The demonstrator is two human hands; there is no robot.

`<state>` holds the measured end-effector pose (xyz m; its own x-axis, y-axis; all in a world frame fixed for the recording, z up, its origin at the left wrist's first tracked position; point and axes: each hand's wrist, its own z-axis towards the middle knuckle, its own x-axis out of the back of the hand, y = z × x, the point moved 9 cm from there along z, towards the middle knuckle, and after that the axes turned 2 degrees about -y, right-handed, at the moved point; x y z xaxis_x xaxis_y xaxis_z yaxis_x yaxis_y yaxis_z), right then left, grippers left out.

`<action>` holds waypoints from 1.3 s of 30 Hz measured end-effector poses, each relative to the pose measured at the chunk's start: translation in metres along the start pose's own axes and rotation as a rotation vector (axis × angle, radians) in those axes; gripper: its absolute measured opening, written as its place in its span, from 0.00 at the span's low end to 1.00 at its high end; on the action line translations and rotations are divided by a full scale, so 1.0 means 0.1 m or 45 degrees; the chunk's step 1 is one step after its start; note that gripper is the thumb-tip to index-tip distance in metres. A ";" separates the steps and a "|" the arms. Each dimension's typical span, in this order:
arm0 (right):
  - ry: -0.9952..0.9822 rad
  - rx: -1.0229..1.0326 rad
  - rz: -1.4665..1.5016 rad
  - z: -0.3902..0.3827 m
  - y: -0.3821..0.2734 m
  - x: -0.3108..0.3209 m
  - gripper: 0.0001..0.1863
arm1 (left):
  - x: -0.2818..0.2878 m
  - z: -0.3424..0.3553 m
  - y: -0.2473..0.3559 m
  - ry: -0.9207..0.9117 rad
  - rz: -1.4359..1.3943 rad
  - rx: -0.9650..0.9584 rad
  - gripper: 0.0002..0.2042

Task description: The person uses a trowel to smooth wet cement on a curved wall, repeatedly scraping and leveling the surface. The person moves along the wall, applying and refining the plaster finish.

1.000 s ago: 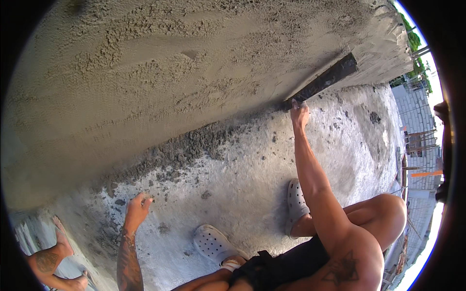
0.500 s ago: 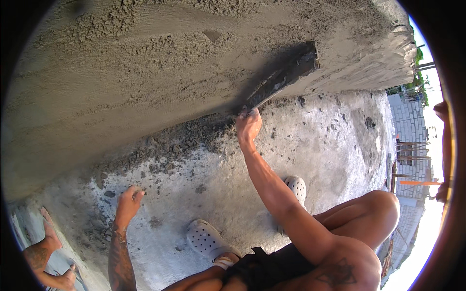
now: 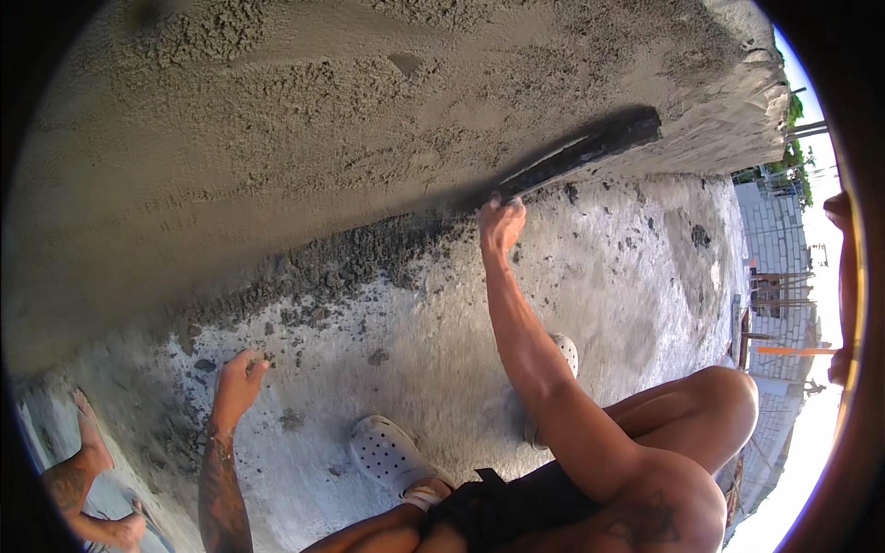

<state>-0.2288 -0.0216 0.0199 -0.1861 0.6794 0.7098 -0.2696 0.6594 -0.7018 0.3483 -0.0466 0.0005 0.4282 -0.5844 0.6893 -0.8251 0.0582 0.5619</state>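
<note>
My right hand [image 3: 501, 221] grips the near end of a long, dark straightedge float [image 3: 585, 152], which lies along the lower part of a wet cement-plastered face [image 3: 277, 120], close to where it meets the pale concrete floor [image 3: 627, 286]. My left hand [image 3: 238, 378] hangs at the lower left over that floor, its fingers curled; what they hold, if anything, is too small to make out. Loose grey mortar [image 3: 341, 263] lies in a band along the foot of the plastered face, above and right of my left hand.
My feet in white clogs [image 3: 396, 452] and my bent right knee [image 3: 714, 415] are below. Another person's bare foot [image 3: 92, 438] and tattooed leg show at the lower left. A block wall [image 3: 774, 240], poles and foliage stand beyond the right edge of the floor.
My right hand and the float swept left along the plastered face, then shifted back a little to the right. My left hand moved slightly left and up.
</note>
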 end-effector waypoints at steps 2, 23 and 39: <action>-0.122 0.159 0.043 -0.38 -0.25 -0.14 0.11 | 0.00 0.03 0.07 -0.029 -0.037 -0.058 0.12; -1.093 -0.865 1.390 -1.78 -0.11 -0.90 0.18 | -1.15 1.03 1.98 -0.479 -1.366 0.288 0.24; -0.760 -0.943 1.390 0.06 1.03 -0.23 0.19 | -1.53 1.46 1.93 -0.072 -1.849 0.650 0.12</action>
<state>-0.2580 0.0292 -0.0686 -0.3838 0.8320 -0.4007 0.7689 0.0477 -0.6375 0.0699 -0.0640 -0.0639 0.9441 0.0797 -0.3198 0.2375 -0.8374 0.4923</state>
